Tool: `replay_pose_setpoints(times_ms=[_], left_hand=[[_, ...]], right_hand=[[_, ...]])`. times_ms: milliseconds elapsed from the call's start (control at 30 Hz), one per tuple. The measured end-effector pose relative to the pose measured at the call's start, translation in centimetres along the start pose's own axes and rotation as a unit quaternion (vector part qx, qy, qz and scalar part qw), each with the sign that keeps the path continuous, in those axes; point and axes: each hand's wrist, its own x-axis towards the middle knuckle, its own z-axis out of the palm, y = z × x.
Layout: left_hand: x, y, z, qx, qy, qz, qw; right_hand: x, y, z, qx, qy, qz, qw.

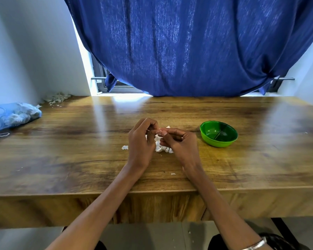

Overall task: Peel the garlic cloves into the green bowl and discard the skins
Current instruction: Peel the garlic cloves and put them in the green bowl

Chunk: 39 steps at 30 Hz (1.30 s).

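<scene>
My left hand [141, 139] and my right hand [179, 141] meet fingertip to fingertip over the middle of the wooden table [79, 150]. Both sets of fingers are curled and pinch one small garlic clove [159, 131] that is mostly hidden between them. Under the hands lies a small pile of white garlic cloves [163, 148], partly covered. A scrap of white skin [124, 147] lies just left of my left hand. The green bowl [218, 133] stands to the right of my right hand and looks empty.
A blue mesh bag [13, 115] with garlic lies at the table's far left. A heap of dry skins [57, 98] sits in the back left corner. A blue curtain [197, 46] hangs behind the table. A tiny skin flake [173, 173] lies near the front edge.
</scene>
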Motion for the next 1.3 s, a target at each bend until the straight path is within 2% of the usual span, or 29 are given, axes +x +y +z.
replay_pose_setpoints(times_ms=[400, 600, 733, 867, 1133, 1300], left_hand=[[-0.12, 0.03, 0.13, -0.014, -0.011, -0.011, 1.000], [-0.28, 0.15, 0.11, -0.024, -0.020, -0.010, 0.999], [-0.53, -0.10, -0.05, -0.014, -0.069, -0.021, 0.997], [-0.54, -0.37, 0.11, 0.004, -0.102, -0.024, 0.995], [-0.18, 0.38, -0.35, -0.078, -0.019, -0.115, 0.990], [-0.08, 0.27, -0.53, -0.117, -0.015, -0.139, 0.983]], right_hand=[[0.14, -0.06, 0.06, 0.029, 0.033, 0.018, 0.999], [0.40, 0.08, -0.32, 0.090, 0.060, 0.039, 0.993], [0.68, 0.05, -0.79, 0.129, 0.064, 0.066, 0.987], [0.69, 0.30, -0.68, 0.089, 0.047, 0.061, 0.993], [0.40, 0.30, -0.59, 0.028, 0.010, 0.009, 1.000], [0.33, 0.42, -0.36, -0.049, 0.011, -0.044, 0.998]])
